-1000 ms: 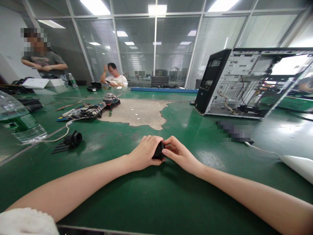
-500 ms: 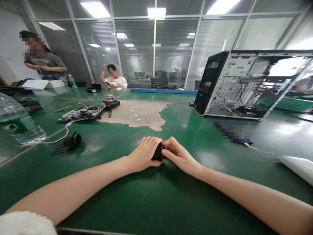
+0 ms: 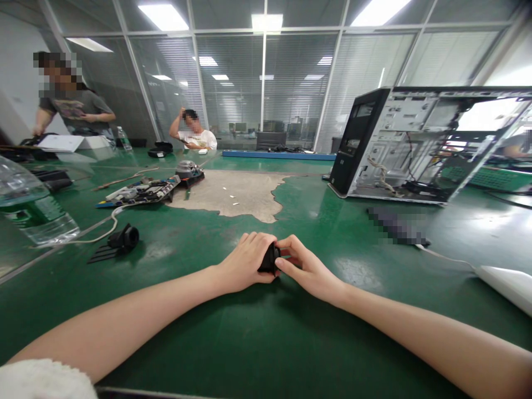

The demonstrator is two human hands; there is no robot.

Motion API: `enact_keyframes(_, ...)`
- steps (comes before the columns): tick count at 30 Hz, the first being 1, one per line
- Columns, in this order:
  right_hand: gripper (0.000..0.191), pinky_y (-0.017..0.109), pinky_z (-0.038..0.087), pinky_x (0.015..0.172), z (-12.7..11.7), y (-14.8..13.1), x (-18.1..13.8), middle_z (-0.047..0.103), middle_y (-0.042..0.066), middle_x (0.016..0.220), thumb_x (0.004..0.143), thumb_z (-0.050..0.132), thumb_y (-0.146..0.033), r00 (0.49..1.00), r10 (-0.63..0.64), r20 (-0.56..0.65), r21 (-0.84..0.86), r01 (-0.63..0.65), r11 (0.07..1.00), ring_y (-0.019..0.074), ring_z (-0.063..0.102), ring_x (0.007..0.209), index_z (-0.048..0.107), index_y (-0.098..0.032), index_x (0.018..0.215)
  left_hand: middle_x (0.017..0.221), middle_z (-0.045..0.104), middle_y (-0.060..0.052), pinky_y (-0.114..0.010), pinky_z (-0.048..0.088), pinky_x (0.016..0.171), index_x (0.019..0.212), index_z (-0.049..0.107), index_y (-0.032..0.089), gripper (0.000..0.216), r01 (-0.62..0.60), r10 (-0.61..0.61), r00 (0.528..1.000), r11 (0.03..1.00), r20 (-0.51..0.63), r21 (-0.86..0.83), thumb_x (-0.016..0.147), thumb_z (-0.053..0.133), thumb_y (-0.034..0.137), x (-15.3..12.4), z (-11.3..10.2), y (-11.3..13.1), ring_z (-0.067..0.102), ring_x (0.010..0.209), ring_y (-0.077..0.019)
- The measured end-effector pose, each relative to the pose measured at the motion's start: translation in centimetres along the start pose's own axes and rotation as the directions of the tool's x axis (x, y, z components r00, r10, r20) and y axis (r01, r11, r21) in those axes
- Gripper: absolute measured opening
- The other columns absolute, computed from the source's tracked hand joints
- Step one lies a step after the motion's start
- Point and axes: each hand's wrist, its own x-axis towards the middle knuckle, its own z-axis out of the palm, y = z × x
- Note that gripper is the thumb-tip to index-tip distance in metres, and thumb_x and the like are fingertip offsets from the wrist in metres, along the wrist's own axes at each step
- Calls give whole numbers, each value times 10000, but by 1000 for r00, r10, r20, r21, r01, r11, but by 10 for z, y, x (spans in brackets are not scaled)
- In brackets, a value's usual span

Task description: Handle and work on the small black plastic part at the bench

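Observation:
Near the middle of the green table, my left hand is wrapped round a small black boxy part. From the other side, the thumb and fingers of my right hand pinch the right edge of this same part. Much of the part is hidden by my fingers, so I cannot make out its exact kind. To the left, apart from my hands, lies another black piece with a round opening and a slatted flat end.
An opened computer tower stands at the right. A circuit board lies at the left behind a white cable, near a water bottle. A blurred dark object and a white device are at the right. Two people are beyond the table.
My hands stay in place on the black part, with only a slight shift of my right fingers. In the background, the standing person has lowered one arm and the seated person's raised hand has moved to the head.

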Motion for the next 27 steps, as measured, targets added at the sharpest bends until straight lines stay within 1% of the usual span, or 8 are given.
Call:
enact_keyframes(2,152,295,502,673,1,0,2,517,1,832,846,471,-293,999,38,-7,36,-37,999,117,570,720,401,-208,950,1045,511,-73,-358,350,764,1093,345,166,518,-2,2,1000,1000,-3,-1,682,627,309,0,0,0,469,901,-240)
enact_keyframes(6,205,304,515,681,2,1,4,505,35,935,809,523,-299,997,56,-59,35,-54,998,151,562,834,409,-205,952,1044,515,-72,-357,351,763,1094,347,167,516,-2,2,1000,1000,5,0,685,625,310,1,-1,1,469,900,-239)
enact_keyframes(9,219,328,517,688,1,0,3,518,41,933,813,516,-300,996,88,-35,24,-87,996,149,575,796,411,-201,977,1041,516,-73,-357,352,762,1087,350,164,507,0,0,1000,1000,7,3,688,623,317,1,-1,0,468,899,-239)
enact_keyframes(12,207,327,507,730,-1,0,0,516,33,929,806,535,-269,1000,21,4,-18,-21,1000,157,569,852,422,-205,966,1041,515,-73,-360,352,761,1083,348,164,519,2,-2,1000,1000,12,9,672,633,304,1,0,-1,468,895,-239)
enact_keyframes(15,197,319,491,773,-1,0,-1,498,40,985,800,547,-260,998,-66,-7,-70,65,995,169,533,941,444,-207,959,1037,514,-73,-361,352,760,1083,345,164,527,-3,2,1000,1000,11,10,663,636,297,1,1,-2,468,894,-240)
enact_keyframes(20,196,310,499,668,0,1,3,536,7,832,823,502,-351,998,50,-31,83,-47,995,125,570,705,413,-205,917,1041,514,-76,-365,352,773,1090,347,165,517,-3,3,1000,1000,-7,3,681,622,320,0,1,-1,468,907,-241)
enact_keyframes(24,266,305,497,674,0,0,5,538,12,837,781,553,-378,991,125,-41,123,-119,985,128,569,724,414,-198,919,1047,517,-76,-365,353,773,1100,346,170,521,0,0,1000,1000,3,-5,687,620,331,0,1,-1,469,908,-244)
enact_keyframes(27,253,298,499,678,-1,-1,3,530,9,860,787,554,-349,995,102,0,133,-101,986,122,574,735,409,-203,934,1054,517,-78,-365,352,770,1106,341,170,528,3,-3,1000,1000,6,-2,685,620,323,0,1,-1,469,906,-245)
